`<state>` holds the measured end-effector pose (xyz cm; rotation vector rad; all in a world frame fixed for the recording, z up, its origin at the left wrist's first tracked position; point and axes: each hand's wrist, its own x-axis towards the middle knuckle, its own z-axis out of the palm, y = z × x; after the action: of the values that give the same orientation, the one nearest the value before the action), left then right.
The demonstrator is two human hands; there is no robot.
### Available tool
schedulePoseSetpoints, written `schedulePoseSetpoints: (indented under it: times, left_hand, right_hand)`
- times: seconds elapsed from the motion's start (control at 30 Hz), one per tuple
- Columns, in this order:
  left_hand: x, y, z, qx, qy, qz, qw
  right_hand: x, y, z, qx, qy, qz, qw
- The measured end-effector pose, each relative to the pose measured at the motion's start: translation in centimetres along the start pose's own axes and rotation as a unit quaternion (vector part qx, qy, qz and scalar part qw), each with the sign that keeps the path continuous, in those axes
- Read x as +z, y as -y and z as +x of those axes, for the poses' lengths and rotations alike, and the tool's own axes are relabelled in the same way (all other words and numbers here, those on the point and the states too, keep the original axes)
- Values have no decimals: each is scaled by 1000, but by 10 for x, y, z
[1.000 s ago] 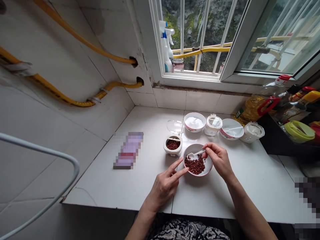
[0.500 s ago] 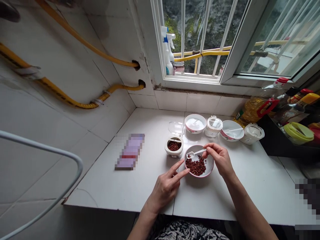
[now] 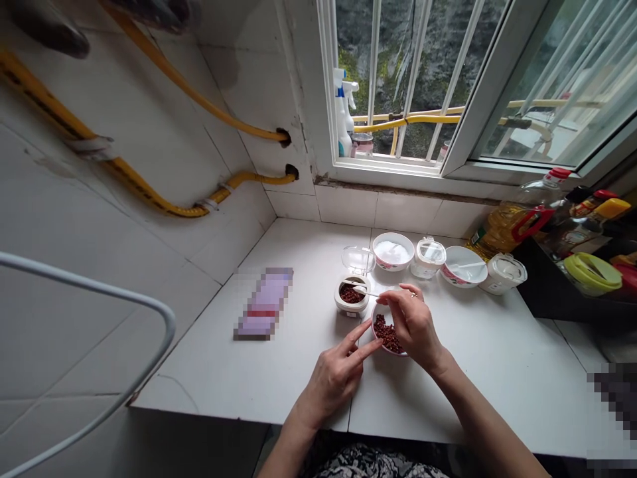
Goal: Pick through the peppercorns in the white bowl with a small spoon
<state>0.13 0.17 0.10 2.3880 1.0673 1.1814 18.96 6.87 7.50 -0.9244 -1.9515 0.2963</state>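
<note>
Right hand (image 3: 415, 325) pinched white spoon (image 3: 369, 293) by its handle; spoon ran leftward, tip at the uncapped jar's (image 3: 352, 309) mouth. Left hand (image 3: 331, 378), two fingers spread, touched bowl's (image 3: 380, 311) left rim.

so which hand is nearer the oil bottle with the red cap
Right. The right hand is over the bowl of dark red grains, with the oil bottle farther back and to its right. The left hand is farther off, at the bowl's left rim.
</note>
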Motion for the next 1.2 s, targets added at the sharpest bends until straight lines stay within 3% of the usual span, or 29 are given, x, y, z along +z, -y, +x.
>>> schedulePoseSetpoints:
  times: [0.1, 0.23, 0.33, 0.47, 0.67, 0.87, 0.97, 1.1, 1.2]
  left_hand:
    - [-1, -1, 1, 3, -2, -3, 1000]
    - [-1, -1, 0, -2, -2, -9, 1000]
    - [0, 0, -1, -2, -3, -5, 1000]
    - [0, 0, -1, -1, 0, -5, 1000]
    - [-1, 0, -1, -4, 2, -13, 1000]
    - [0, 1, -2, -5, 5, -19, 1000]
    - [0, 1, -2, -7, 5, -19, 1000]
    - [0, 1, -3, -4, 5, -16, 1000]
    - [0, 1, -2, -3, 3, -14, 1000]
  right_hand:
    - [-11, -1, 0, 3, -21, -9, 1000]
    - [-33, -11, -2, 68, -50, -27, 996]
    - [-38, -24, -9, 80, -15, -70, 994]
    - [-25, -33, -18, 91, 27, -99, 991]
    - [-15, -25, -18, 176, 37, 0, 984]
    - [-28, -22, -12, 336, 12, 175, 925]
    - [-30, -23, -11, 346, -1, 194, 918]
    - [-30, -23, -11, 311, -11, 106, 944]
    - [-30, -22, -11, 312, 0, 100, 945]
